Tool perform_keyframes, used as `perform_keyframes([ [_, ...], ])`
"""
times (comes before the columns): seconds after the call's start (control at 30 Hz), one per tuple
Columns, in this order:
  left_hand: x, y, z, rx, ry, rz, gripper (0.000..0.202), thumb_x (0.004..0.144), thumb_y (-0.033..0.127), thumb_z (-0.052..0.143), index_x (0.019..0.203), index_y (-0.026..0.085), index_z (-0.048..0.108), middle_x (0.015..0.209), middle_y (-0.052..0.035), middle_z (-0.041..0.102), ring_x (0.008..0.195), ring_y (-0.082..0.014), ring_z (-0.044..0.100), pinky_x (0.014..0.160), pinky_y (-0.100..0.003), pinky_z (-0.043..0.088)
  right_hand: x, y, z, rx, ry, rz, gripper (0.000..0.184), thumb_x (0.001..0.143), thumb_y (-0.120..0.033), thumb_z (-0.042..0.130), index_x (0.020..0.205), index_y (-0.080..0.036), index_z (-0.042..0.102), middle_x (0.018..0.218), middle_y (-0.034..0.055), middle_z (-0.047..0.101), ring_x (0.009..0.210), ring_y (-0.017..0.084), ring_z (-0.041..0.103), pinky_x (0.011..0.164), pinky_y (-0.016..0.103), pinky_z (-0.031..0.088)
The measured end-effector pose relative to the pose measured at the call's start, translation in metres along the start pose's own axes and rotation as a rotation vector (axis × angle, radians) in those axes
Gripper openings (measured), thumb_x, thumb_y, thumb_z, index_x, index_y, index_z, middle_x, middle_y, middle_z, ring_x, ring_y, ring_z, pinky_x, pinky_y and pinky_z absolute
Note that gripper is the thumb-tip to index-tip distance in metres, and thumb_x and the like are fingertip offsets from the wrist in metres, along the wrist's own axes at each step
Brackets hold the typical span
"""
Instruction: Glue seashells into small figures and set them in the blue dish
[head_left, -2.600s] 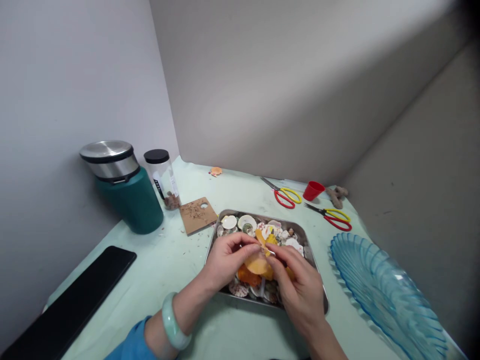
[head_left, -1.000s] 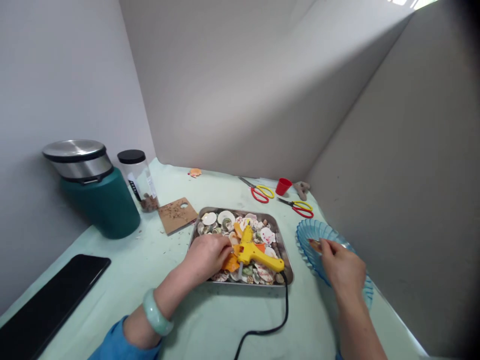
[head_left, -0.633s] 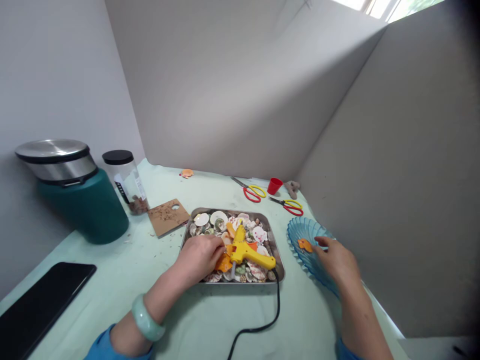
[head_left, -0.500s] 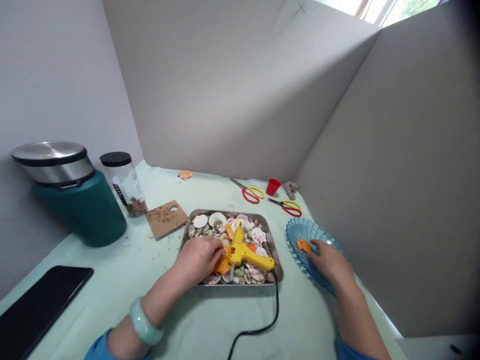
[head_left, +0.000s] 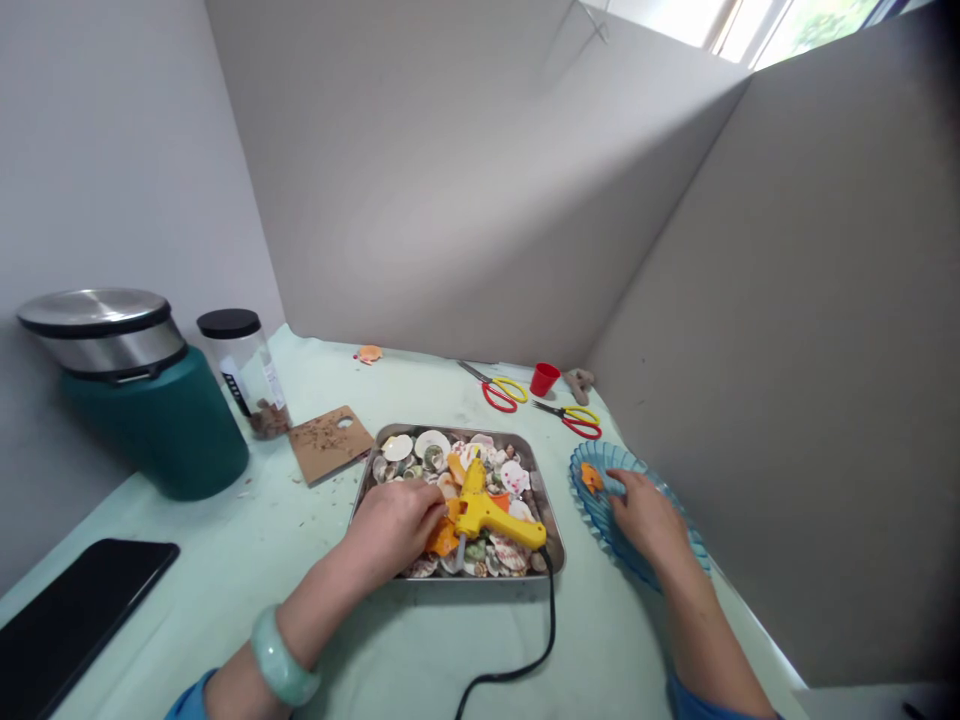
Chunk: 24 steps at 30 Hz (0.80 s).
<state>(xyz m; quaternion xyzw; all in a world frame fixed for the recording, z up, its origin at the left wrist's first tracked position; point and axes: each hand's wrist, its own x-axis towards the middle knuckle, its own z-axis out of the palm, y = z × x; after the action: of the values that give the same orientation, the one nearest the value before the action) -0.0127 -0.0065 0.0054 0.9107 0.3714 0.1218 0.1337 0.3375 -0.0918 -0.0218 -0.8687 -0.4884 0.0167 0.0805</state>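
Note:
My left hand (head_left: 397, 522) is over the metal tray (head_left: 559, 556), its fingers pinched on the edge of an orange shell (head_left: 445, 532). Across the shells beside it lies a yellow glue gun (head_left: 491, 515), nozzle pointing away and a grey glue stick showing at its near end. My right hand (head_left: 646, 515) hovers over the blue ribbed glass plate (head_left: 602, 515) with its fingers apart. A small orange shell piece (head_left: 591, 478) rests on that plate, just left of my right fingertips.
Two pairs of scissors (head_left: 499, 388) and a red cup (head_left: 544, 379) stand behind the tray. On the left are a brown board (head_left: 330, 445), a black-lidded jar (head_left: 247, 375), a teal container (head_left: 161, 425) and a black phone (head_left: 90, 610). A black cord (head_left: 536, 660) runs toward me.
My right hand has let go of the small orange shell piece, which now lies on the blue plate, and has drawn slightly apart from it. My left hand stays in place.

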Motion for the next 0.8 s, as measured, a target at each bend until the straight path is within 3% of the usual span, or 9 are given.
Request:
perform_keyframes([
  [0.07,0.0,0.0,0.001,0.002,0.006,0.002,0.027,0.091,0.027,0.043,0.087,0.018,0.068,0.084,-0.0066,0.07,0.078,-0.0189,0.065,0.067,-0.026,0.043,0.007,-0.005,0.001,-0.021,-0.042,-0.087,0.052,0.079,-0.011,0.047,0.129,-0.02,0.054,0.137,0.0079,0.052,0.118,0.025,0.052,0.093,0.03,0.039],
  [0.13,0.0,0.0,0.002,0.006,0.013,0.0,0.027,0.091,0.027,0.043,0.087,0.018,0.068,0.084,-0.007,0.071,0.078,-0.019,0.065,0.067,-0.026,0.043,0.015,-0.009,0.002,-0.05,-0.089,-0.106,0.046,0.081,-0.012,0.046,0.124,-0.024,0.058,0.131,0.0052,0.058,0.114,0.024,0.056,0.092,0.029,0.04],
  [0.23,0.0,0.0,0.002,0.014,0.03,0.006,0.028,0.091,0.027,0.042,0.087,0.018,0.068,0.082,-0.0073,0.071,0.076,-0.0192,0.065,0.065,-0.026,0.043,0.024,-0.011,0.002,-0.111,-0.11,-0.002,0.033,0.086,-0.028,0.044,0.108,-0.018,0.066,0.112,0.0141,0.067,0.1,0.031,0.062,0.081,0.037,0.046],
  [0.37,0.0,0.0,0.001,0.027,0.045,0.011,0.028,0.09,0.026,0.043,0.084,0.017,0.069,0.08,-0.0071,0.071,0.074,-0.0189,0.065,0.064,-0.026,0.043,0.022,-0.012,-0.004,-0.152,-0.096,0.171,0.055,0.089,-0.052,0.032,0.1,-0.011,0.067,0.102,0.0246,0.068,0.096,0.038,0.063,0.075,0.046,0.047],
  [0.47,0.0,0.0,0.001,0.039,0.048,0.002,0.027,0.089,0.026,0.044,0.083,0.018,0.069,0.08,-0.0069,0.071,0.074,-0.0191,0.065,0.063,-0.027,0.043,0.006,-0.013,-0.01,-0.132,-0.11,0.185,0.07,0.088,-0.06,0.021,0.105,-0.009,0.065,0.102,0.0281,0.067,0.094,0.041,0.064,0.072,0.049,0.047],
  [0.6,-0.001,0.0,0.002,0.057,0.053,0.021,0.025,0.089,0.027,0.045,0.085,0.018,0.069,0.081,-0.0066,0.072,0.074,-0.0192,0.066,0.064,-0.027,0.045,-0.021,-0.008,-0.003,-0.019,-0.217,-0.071,0.054,0.084,-0.061,0.034,0.103,-0.023,0.067,0.105,0.0095,0.07,0.094,0.027,0.066,0.082,0.035,0.048],
  [0.67,-0.002,0.001,0.001,0.066,0.057,0.032,0.026,0.089,0.027,0.045,0.082,0.017,0.068,0.079,-0.0067,0.071,0.072,-0.0184,0.066,0.065,-0.026,0.045,-0.03,-0.002,0.01,-0.013,-0.092,-0.242,0.054,0.081,-0.055,0.04,0.106,-0.015,0.066,0.111,0.0136,0.067,0.096,0.029,0.064,0.085,0.038,0.048],
  [0.8,-0.003,0.002,0.001,0.091,0.064,0.035,0.025,0.088,0.025,0.045,0.078,0.017,0.066,0.077,-0.0058,0.07,0.07,-0.0181,0.065,0.063,-0.026,0.046,-0.027,0.009,0.036,-0.057,0.071,-0.36,0.046,0.082,-0.044,0.037,0.101,-0.014,0.067,0.107,0.0168,0.067,0.09,0.033,0.066,0.082,0.045,0.049],
])
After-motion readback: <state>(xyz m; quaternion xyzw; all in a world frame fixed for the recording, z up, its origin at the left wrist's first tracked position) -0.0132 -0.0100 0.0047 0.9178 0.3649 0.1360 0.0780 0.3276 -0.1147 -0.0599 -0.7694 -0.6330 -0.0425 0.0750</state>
